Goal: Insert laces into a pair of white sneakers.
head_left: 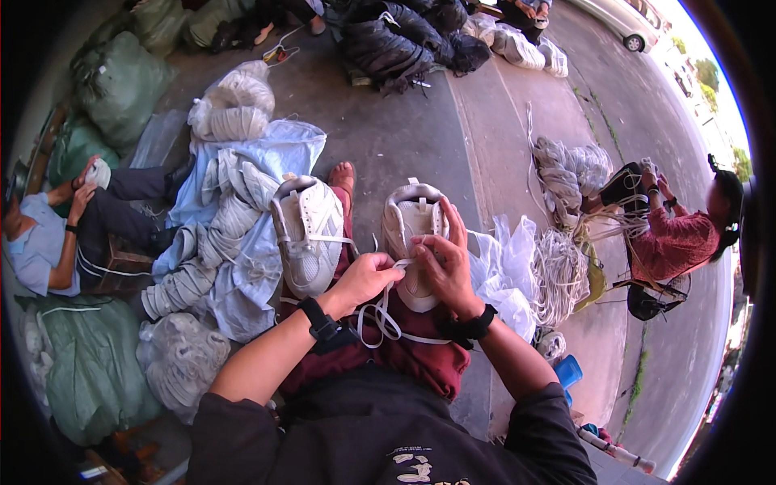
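Note:
Two white sneakers rest on my lap, which is covered in dark red cloth. My left hand (368, 279) pinches a white shoelace (380, 319) that loops down over my thigh. My right hand (446, 263) lies on the right sneaker (412, 218), fingers at its lace area, gripping the same lace. The left sneaker (309, 230) lies beside it, laced, touched by neither hand. Both wrists wear black bands.
Piles of white laces lie on a pale blue sheet (279, 149) to my left and on white bags (505, 279) to my right. A person (56, 242) sits at far left, another person (679, 238) at right handles laces. Green sacks (121, 85) and black bags (388, 36) stand farther off.

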A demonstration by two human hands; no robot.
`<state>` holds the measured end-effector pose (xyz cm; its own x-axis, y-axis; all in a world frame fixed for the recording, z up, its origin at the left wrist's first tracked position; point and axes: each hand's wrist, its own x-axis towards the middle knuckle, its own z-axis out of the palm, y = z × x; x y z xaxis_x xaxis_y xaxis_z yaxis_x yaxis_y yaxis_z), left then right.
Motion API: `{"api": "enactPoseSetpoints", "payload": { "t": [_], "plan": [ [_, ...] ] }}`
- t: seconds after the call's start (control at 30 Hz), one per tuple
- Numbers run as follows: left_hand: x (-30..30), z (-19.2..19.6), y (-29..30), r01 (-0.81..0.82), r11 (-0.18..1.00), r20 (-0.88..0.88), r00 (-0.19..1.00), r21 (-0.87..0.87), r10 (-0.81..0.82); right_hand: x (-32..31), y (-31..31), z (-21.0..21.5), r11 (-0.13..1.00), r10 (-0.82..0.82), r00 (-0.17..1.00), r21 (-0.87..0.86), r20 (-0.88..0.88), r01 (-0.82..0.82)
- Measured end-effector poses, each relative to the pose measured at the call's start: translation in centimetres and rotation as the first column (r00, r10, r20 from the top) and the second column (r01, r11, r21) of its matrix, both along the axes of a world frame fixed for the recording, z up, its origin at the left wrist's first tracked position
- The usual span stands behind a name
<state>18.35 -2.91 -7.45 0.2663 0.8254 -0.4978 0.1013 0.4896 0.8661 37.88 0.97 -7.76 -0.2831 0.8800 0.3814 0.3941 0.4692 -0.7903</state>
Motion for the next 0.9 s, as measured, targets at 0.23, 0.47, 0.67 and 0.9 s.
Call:
{"api": "enactPoseSetpoints", "payload": {
  "t": [0.23, 0.47, 0.67, 0.9],
  "plan": [
    [0.5, 0.6, -0.5, -0.079, 0.989, 0.026, 0.997, 0.124, 0.076, 0.7, 0.0, 0.2, 1.000, -0.015, 1.000, -0.014, 0.014, 0.016],
    [0.8, 1.8, -1.9, 0.212, 0.813, -0.309, 0.950, 0.543, -0.041, 1.6, -0.1, -0.4, 0.998, -0.050, 0.999, -0.045, -0.015, 0.049],
    [0.8, 1.3, -0.7, 0.103, 0.977, -0.083, 0.993, 0.186, -0.088, 2.1, -0.4, -0.3, 0.997, -0.044, 0.997, -0.065, -0.067, 0.040],
    [-0.4, 1.0, 1.3, 0.072, 0.987, 0.258, 0.966, -0.141, -0.034, 1.8, -0.4, -0.1, 0.998, -0.036, 0.998, -0.053, -0.053, 0.033]
  ]
}}
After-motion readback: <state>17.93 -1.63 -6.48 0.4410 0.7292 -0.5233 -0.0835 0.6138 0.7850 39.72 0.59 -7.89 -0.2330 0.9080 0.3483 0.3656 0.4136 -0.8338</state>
